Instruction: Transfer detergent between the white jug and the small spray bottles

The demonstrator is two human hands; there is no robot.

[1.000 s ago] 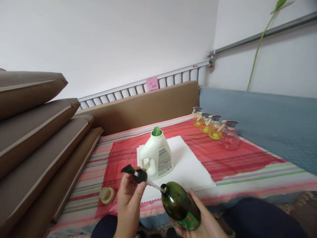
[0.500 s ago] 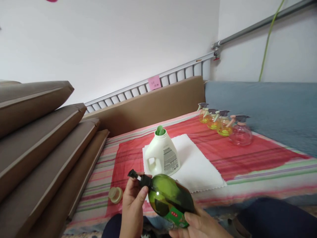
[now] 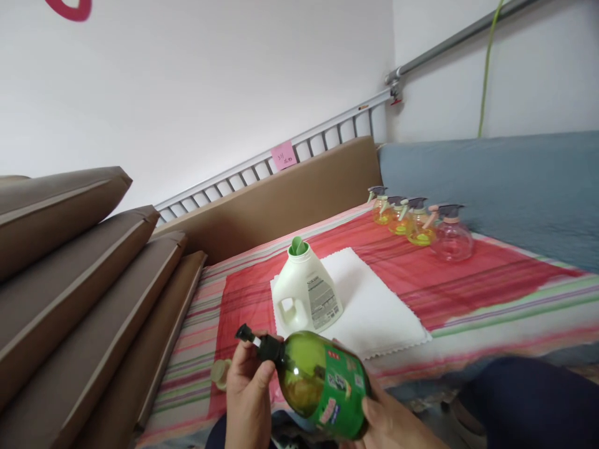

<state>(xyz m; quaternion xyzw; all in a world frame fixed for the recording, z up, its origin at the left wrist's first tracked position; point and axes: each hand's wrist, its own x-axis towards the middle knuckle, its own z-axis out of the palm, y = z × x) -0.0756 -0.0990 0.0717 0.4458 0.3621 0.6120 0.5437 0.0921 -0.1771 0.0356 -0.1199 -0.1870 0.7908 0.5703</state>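
Note:
A green see-through pump bottle [image 3: 306,374] with a black pump head lies tilted in both hands, its green label facing up. My left hand [image 3: 250,380] grips the black pump collar, thumb on the near side. Around the bottle's base end, my right hand [image 3: 381,415] is closed, with part of its fingers hidden behind the bottle. Just beyond stands a pale green detergent jug [image 3: 306,290], uncapped, with a green spout in its neck. Beside my left hand a pale cap [image 3: 219,373] lies on the cloth, partly covered by the hand.
A white cloth [image 3: 374,305] lies under the jug on a red striped cover [image 3: 491,287]. Several round spray bottles [image 3: 452,240] stand in a row at the right back. Brown cushions [image 3: 88,299] lean along the left, and a blue padded panel [image 3: 491,187] borders the right.
The pump bottle has been rolled in my hands, so its label now shows more fully. The head view has shifted slightly.

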